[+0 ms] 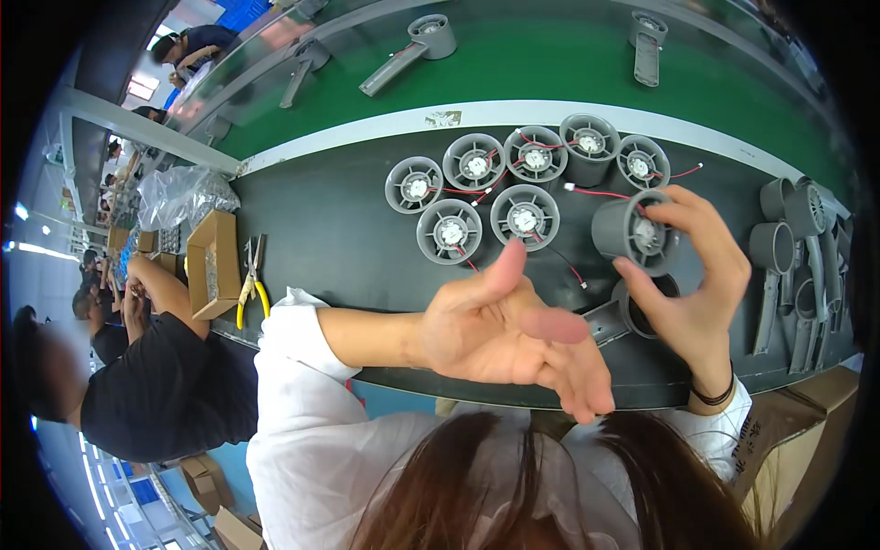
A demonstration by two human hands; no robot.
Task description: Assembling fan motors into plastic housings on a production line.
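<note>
My right hand [701, 275] is closed on a grey round fan housing [619, 234], thumb and fingers gripping its spoked end. A red wire with a white plug hangs off its far side. My left hand [513, 339] is open, palm turned up and fingers apart, with nothing in it. Below the held piece, a grey handled shell [600, 323] lies on the dark bench, partly covered by my hands. Several more round fan housings [449, 232] stand ahead of my hands, spoked ends up, with white centres and thin red and black wires.
Grey handled shells [779, 247] are heaped at the right. Pliers with yellow handles [250, 284], an open cardboard box [213, 266] and a plastic bag [188, 197] lie left. Beyond a white rail [367, 124], a green conveyor [532, 69] carries assembled pieces. A co-worker [174, 385] sits at the left.
</note>
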